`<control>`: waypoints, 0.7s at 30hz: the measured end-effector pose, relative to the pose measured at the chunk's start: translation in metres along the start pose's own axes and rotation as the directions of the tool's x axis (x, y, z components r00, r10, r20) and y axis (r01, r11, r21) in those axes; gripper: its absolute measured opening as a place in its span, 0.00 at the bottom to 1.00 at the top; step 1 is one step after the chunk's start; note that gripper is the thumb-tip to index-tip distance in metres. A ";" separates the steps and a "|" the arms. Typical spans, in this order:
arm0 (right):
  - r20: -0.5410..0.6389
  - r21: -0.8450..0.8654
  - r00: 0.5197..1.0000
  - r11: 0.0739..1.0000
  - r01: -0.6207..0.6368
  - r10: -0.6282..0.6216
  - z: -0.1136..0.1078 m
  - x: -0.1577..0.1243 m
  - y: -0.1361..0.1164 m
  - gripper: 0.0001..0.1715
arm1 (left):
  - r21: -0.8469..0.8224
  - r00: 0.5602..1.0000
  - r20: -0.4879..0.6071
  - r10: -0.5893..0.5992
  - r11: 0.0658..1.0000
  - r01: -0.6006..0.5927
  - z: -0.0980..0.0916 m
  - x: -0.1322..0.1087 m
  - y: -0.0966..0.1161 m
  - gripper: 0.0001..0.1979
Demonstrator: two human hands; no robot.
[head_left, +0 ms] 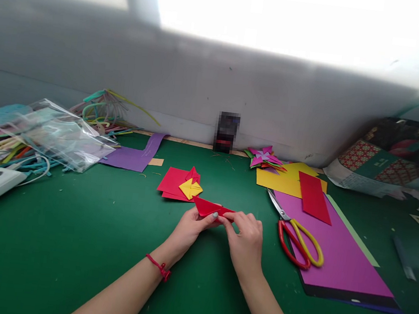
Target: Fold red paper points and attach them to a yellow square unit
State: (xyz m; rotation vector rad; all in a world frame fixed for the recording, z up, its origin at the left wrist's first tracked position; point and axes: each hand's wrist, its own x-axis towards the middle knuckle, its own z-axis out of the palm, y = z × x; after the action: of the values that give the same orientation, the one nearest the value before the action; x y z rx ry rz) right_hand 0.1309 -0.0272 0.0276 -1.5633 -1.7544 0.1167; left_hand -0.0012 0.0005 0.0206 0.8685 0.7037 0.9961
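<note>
A folded red paper piece (209, 207) is held just above the green table (71, 242), near its middle. My left hand (190, 228) pinches the paper's near left side, thumb on top. My right hand (247, 239) pinches its right end with fingers closed. A red string bracelet (161, 267) circles my left wrist. Just beyond the hands lie red paper squares (172, 183) with a small folded yellow piece (189, 189) on top.
Scissors (295, 232) with red and yellow handles lie right of my hands on a purple sheet (338, 252). Yellow sheet (282, 180), red strip (314, 198) and folded paper pinwheels (266, 158) sit behind. A clear plastic bag (64, 135) over coloured strips lies left; a patterned bag (391, 157) stands right.
</note>
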 end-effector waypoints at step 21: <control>-0.008 0.029 0.985 0.984 -0.173 0.173 0.003 0.000 -0.002 0.12 | 0.047 1.000 0.001 -0.002 0.999 0.002 -0.004 0.000 -0.003 0.13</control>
State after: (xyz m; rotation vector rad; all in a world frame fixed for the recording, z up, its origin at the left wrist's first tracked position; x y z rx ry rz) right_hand 0.1274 -0.0270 0.0266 -1.6912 -1.6000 0.2174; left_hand -0.0028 0.0007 0.0159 0.9095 0.7292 0.9806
